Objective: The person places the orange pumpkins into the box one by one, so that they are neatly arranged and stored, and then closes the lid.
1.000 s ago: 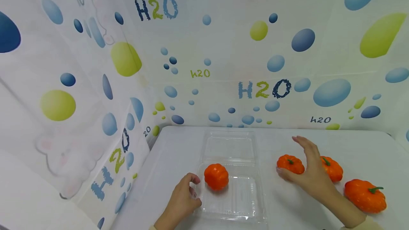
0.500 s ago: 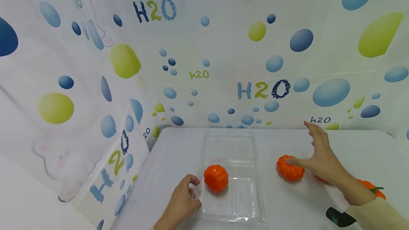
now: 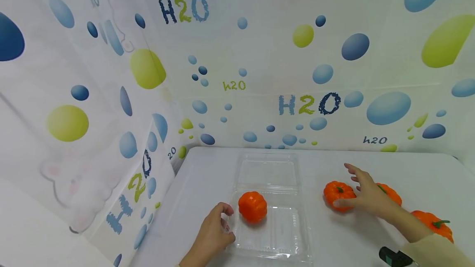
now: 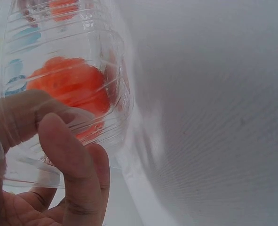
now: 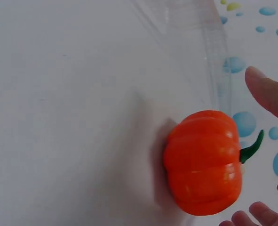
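Observation:
In the head view an open clear plastic clamshell container [image 3: 272, 254] lies on the white table. One small orange toy pumpkin [image 3: 252, 207] sits in its near half, no stem showing. My left hand [image 3: 212, 234] holds the container's left rim with bent fingers; the left wrist view shows the thumb and fingers [image 4: 75, 174] close against the clear wall. To the right, a second pumpkin [image 3: 335, 193] with a green stem stands beside my right hand [image 3: 367, 197]. In the right wrist view the thumb [image 5: 268, 89] and fingers spread around this pumpkin [image 5: 204, 162], apart from it.
Behind the right hand is a partly hidden third pumpkin [image 3: 391, 195]. Another pumpkin [image 3: 432, 222] lies farther right, partly covered by the forearm. A dark object [image 3: 393, 256] is by the right sleeve. A white curtain with blue and green spots [image 3: 259, 52] hangs behind the table.
My right hand swings up and right, then comes back down and left beside the second pumpkin, which has shifted and turned slightly. The left hand stays at the container's rim.

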Action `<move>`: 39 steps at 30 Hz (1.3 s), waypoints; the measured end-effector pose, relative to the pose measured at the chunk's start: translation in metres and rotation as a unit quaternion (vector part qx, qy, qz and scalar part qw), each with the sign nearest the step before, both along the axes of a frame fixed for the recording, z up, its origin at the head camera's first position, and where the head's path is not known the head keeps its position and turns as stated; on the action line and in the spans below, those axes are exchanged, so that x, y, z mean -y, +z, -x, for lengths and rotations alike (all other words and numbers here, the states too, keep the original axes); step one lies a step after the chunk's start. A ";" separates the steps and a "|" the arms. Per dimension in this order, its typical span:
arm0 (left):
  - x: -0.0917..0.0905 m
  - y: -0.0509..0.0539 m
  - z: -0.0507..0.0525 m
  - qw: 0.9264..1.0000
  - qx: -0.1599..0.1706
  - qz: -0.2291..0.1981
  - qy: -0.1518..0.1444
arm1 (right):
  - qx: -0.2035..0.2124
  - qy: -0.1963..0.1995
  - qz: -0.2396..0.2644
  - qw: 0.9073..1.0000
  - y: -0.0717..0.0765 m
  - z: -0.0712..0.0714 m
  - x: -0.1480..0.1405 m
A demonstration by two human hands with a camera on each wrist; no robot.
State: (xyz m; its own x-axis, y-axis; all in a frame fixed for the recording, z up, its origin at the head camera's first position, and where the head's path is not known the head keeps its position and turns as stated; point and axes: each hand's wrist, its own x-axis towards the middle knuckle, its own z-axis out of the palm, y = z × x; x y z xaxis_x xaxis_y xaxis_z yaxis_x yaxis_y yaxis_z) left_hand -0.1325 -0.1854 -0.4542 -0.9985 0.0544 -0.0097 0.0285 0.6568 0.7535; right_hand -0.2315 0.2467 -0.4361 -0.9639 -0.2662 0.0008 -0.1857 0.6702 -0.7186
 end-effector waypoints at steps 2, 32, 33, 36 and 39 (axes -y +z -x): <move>0.000 0.000 0.000 1.000 -0.004 0.001 -0.002 | 0.007 -0.001 -0.008 1.000 -0.005 -0.001 -0.001; -0.004 0.003 0.001 1.000 0.018 0.010 0.007 | 0.011 -0.069 -0.072 0.995 -0.030 -0.022 0.012; -0.003 0.002 0.001 1.000 0.016 0.011 0.007 | 0.009 -0.068 -0.071 0.995 -0.030 -0.023 0.012; -0.003 0.002 0.001 1.000 0.011 0.012 0.007 | 0.003 -0.063 -0.070 0.996 -0.027 -0.025 0.013; -0.003 0.002 0.000 1.000 0.008 0.010 0.007 | 0.012 -0.058 -0.060 0.996 -0.025 -0.027 0.014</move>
